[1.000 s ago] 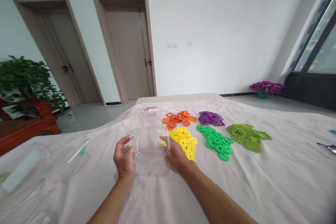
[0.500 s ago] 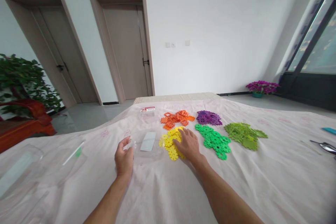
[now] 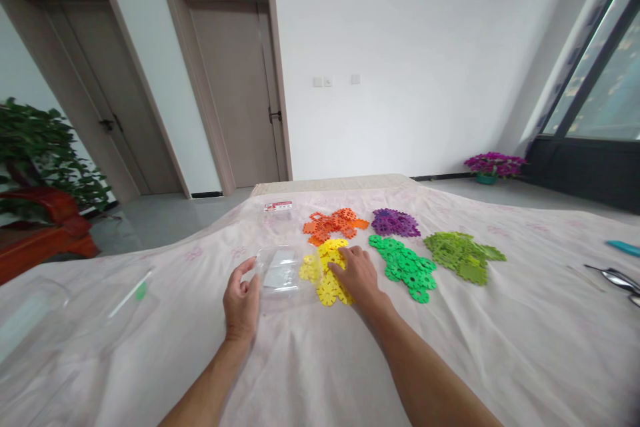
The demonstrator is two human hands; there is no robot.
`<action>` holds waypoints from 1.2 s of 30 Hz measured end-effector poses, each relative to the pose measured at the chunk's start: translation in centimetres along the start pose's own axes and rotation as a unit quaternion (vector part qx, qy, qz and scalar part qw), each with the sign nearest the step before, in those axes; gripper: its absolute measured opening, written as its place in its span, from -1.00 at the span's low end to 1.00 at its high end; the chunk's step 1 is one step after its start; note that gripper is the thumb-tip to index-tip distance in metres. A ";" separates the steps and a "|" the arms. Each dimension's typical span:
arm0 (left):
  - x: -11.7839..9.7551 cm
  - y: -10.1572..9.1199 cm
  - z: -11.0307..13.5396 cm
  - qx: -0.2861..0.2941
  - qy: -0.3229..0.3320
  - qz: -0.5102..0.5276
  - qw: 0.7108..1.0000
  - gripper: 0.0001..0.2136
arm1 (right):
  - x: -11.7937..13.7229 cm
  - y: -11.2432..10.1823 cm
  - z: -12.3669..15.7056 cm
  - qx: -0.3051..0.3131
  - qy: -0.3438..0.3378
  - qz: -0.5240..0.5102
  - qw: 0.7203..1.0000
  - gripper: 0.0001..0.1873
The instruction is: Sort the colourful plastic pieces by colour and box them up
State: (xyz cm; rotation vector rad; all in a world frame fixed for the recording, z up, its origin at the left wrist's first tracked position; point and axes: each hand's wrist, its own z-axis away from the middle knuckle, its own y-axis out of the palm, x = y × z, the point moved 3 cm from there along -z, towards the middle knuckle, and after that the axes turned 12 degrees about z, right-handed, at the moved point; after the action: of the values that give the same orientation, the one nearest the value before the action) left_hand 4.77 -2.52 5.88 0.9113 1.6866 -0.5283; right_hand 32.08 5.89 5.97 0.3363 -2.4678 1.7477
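In the head view, the left hand (image 3: 243, 303) grasps the left edge of a clear plastic box (image 3: 280, 270), its thumb and bent fingers at the wall, while the box sits on the pale, flower-patterned tablecloth (image 3: 300, 373). The right hand (image 3: 361, 277) reaches over the yellow pieces (image 3: 329, 292) just right of the box, fingers curved down and touching the pile; whether they grip any piece, I cannot tell. Some yellow shows at the box's right wall, though inside or behind it is unclear. Beyond the yellow pile lie orange pieces (image 3: 333, 223), with purple pieces (image 3: 395, 222) to their right. Green pieces (image 3: 410, 268) spread just right of the right hand, and olive-green pieces (image 3: 465, 255) lie farther right. A red-and-white label (image 3: 278, 206) lies near the far edge, left of the orange pile. Scissors (image 3: 617, 277) rest well apart at the far right.
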 end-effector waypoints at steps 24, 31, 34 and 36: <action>-0.6 -1.1 -1.0 0.058 -0.068 -0.121 0.989 -0.69 | -1.7 1.3 -1.1 -0.023 0.033 -0.117 0.992 -0.70; -0.6 -2.0 -1.1 0.014 -0.032 -0.124 0.992 -0.61 | -4.6 0.6 -2.2 0.101 0.088 -0.388 0.912 -0.68; -0.5 -1.0 0.0 0.044 -0.051 -0.098 0.993 -0.60 | -6.0 0.2 -2.2 0.152 0.106 -0.440 0.879 -0.67; -0.6 -0.4 0.8 0.056 -0.070 -0.078 0.993 -0.59 | -6.4 0.1 -2.3 0.175 0.096 -0.439 0.876 -0.62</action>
State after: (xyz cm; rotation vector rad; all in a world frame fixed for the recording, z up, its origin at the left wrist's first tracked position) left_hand 5.02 -3.49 6.19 0.8068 1.6216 -0.7820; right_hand 38.14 8.82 5.36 1.0492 -1.4373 1.6373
